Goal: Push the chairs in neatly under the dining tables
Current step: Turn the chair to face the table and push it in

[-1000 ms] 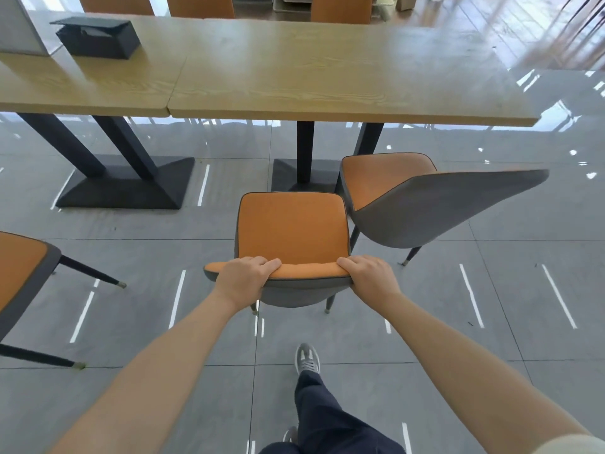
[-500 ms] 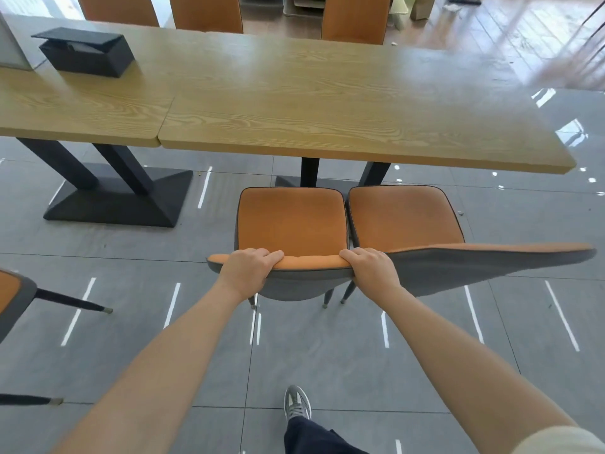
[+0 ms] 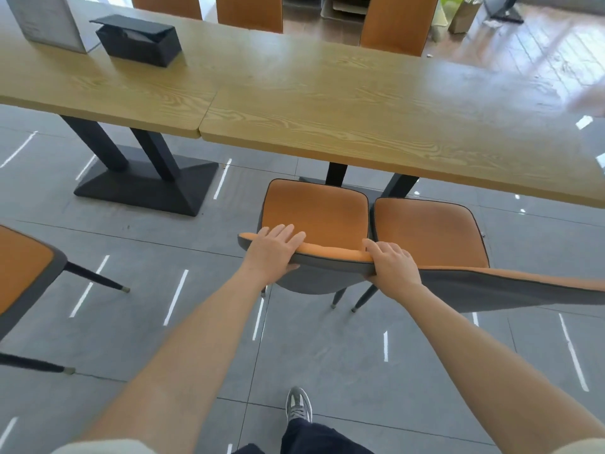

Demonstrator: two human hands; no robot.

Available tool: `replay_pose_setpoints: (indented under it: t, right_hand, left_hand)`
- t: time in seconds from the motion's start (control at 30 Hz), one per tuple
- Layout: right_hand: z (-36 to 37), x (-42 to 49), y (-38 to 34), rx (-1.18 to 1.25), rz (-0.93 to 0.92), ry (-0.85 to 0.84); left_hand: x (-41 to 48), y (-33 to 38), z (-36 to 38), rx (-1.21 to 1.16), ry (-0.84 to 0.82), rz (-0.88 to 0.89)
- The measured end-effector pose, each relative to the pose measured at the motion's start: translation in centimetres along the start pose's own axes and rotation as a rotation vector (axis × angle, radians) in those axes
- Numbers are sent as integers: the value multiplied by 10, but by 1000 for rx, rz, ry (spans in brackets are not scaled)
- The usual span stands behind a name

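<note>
An orange chair with a grey shell [image 3: 316, 213] stands in front of me at the near edge of the wooden dining table [image 3: 327, 106]. Only the seat's front edge reaches the table's edge. My left hand [image 3: 273, 249] lies over the left end of its backrest, fingers spread and loosening, thumb underneath. My right hand [image 3: 391, 262] grips the backrest's right end. A second orange chair [image 3: 429, 231] stands right beside it on the right, seats almost touching, its backrest stretching off to the right.
A third orange chair [image 3: 23, 273] stands pulled out at the left edge. Black table bases [image 3: 147, 188] sit under the tables. A black box [image 3: 139, 39] and a sign stand [image 3: 49, 21] are on the left table. More chairs [image 3: 396, 24] line the far side. My shoe [image 3: 298, 406] is below.
The chair has slid forward toward the table, beside the right chair. The view tilted and moved closer. My left hand's fingers have loosened from a curled grip to a flatter spread.
</note>
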State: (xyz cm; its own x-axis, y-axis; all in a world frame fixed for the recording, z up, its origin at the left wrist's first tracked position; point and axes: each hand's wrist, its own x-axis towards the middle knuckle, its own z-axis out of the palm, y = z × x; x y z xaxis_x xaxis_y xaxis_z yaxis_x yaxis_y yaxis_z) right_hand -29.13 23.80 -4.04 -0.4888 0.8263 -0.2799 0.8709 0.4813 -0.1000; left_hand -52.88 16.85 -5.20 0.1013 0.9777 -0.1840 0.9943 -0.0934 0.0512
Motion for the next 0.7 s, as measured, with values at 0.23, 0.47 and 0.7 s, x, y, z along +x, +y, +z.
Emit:
replay_pose_setpoints:
  t: [0.23, 0.47, 0.7]
  right_hand:
    - [-16, 3, -110, 9, -108, -39]
    - [-6, -23, -399, 132, -414, 42]
    - [15, -44, -521, 109, -476, 40]
  left_hand:
    - [-91, -82, 0, -94, 45, -248]
    - [-327, -252, -14, -31, 120, -591]
    - [-425, -308, -19, -54, 147, -643]
